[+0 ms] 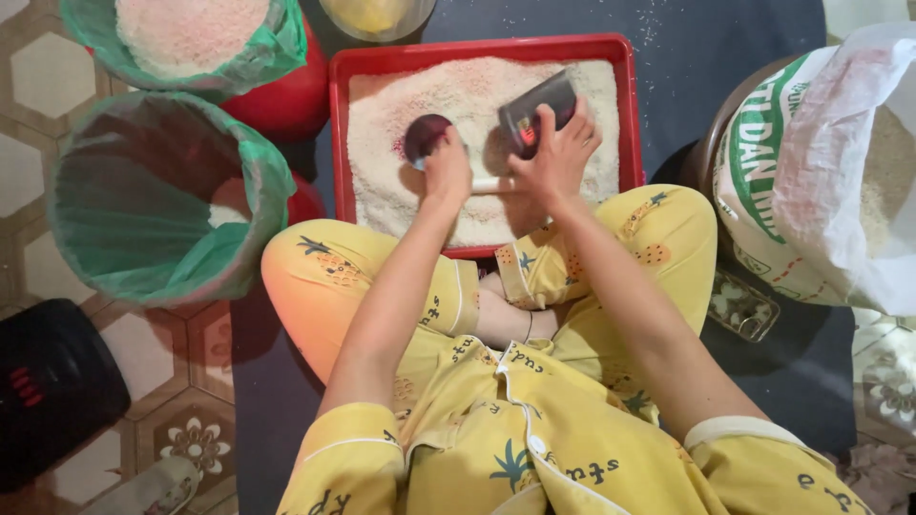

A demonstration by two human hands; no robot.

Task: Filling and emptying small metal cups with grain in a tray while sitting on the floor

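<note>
The left hand (447,170), at the centre of the frame, is closed around the pale handle of a dark red scoop (426,135) whose bowl rests on the rice. Just beside it the right hand (556,153) grips a small dark pouch (537,113), tilted, with its mouth toward the scoop. Both hover over a red tray (337,124) filled with white rice (468,91), lying on the floor in the upper middle. To the left stand two red buckets lined with green plastic bags: the nearer one (162,195) nearly empty, the farther one (191,38) at the upper left full of rice. A large white sack (821,162) of rice stands at the right edge. A phone (742,305) lies beside the person's knee
</note>
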